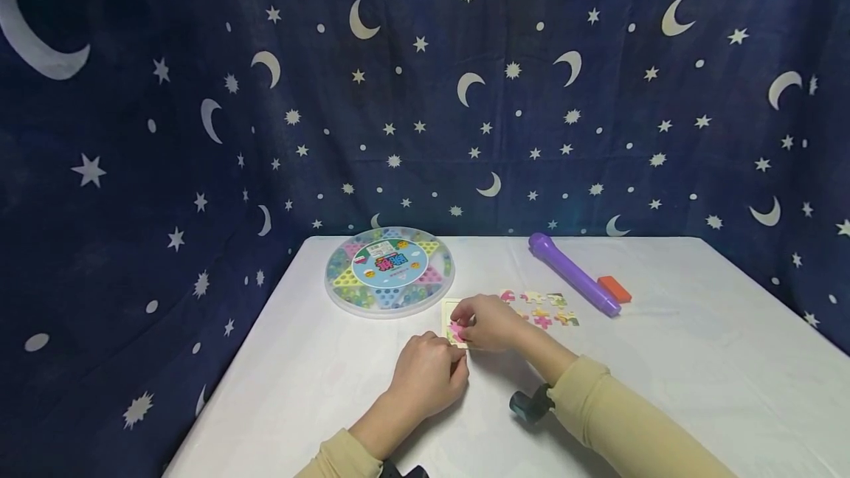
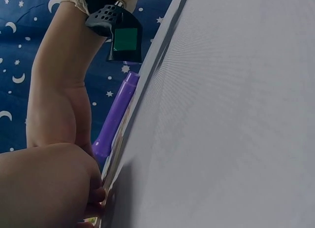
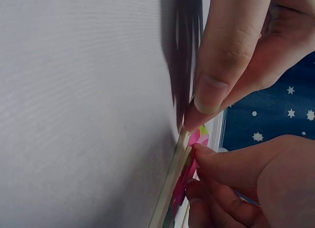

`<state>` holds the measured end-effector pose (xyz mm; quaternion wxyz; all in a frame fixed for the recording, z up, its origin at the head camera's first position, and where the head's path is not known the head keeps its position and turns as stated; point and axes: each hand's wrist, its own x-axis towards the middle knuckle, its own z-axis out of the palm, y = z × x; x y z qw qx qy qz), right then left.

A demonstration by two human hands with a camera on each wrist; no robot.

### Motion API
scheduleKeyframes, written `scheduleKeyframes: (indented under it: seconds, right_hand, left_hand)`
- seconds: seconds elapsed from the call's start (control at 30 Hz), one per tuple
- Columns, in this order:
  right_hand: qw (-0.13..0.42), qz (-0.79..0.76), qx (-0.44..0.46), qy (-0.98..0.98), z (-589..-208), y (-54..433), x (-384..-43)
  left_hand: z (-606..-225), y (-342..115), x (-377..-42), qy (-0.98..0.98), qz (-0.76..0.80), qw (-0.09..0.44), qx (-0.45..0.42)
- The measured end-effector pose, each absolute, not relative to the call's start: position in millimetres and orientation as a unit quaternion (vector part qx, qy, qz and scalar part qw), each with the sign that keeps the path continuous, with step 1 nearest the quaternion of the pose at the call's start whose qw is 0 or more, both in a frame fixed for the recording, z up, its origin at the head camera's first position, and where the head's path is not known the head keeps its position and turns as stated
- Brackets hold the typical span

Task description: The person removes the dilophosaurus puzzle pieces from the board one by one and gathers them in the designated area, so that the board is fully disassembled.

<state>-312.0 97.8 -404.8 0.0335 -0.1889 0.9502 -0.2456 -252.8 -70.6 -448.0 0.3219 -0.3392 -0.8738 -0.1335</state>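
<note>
1. Plainly, we find the left hand (image 1: 430, 378) low over the table (image 1: 345, 404), knuckles up, its forearm slanting away and rightward out of a beige sleeve (image 1: 341, 457).
2. Its fingers are bent, with tips at the near edge of the cream puzzle frame (image 1: 445, 316); we cannot tell whether they pinch that edge or merely press it.
3. From the lower right comes the other forearm, and we see the right hand (image 1: 491, 323) arched over the frame, pointing left.
4. Its thumb and bent fingers are clamped on a pink puzzle piece (image 1: 457, 332) at the frame's near left part; in the right wrist view, we see the thumb tip touching the pink.
5. We see the frame lying flat on the table, its left side running away from the person; the right hand covers much of it, so we cannot judge its long axis, nor the piece's.
6. Just right of it, we see loose puzzle pieces (image 1: 542, 321).
</note>
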Motion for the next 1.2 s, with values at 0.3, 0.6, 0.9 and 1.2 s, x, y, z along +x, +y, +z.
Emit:
scheduleKeyframes:
  seconds: [0.3, 0.6, 0.9, 1.2]
  right_hand:
    - [0.041, -0.263, -0.16, 0.951, -398, 95, -312]
    - [0.051, -0.324, -0.164, 0.93, -401, 100, -311]
    - [0.032, -0.37, -0.149, 0.917, -398, 134, -310]
    - [0.048, -0.402, -0.13, 0.905, -403, 176, -305]
  left_hand:
    - [-445, -71, -251, -0.872, -0.137, 0.324, -0.339]
    - [-446, -71, -250, -0.879, -0.142, 0.31, -0.334]
    - [-449, -69, -251, -0.891, -0.143, 0.287, -0.322]
    - [-454, -68, -249, -0.915, -0.11, 0.236, -0.309]
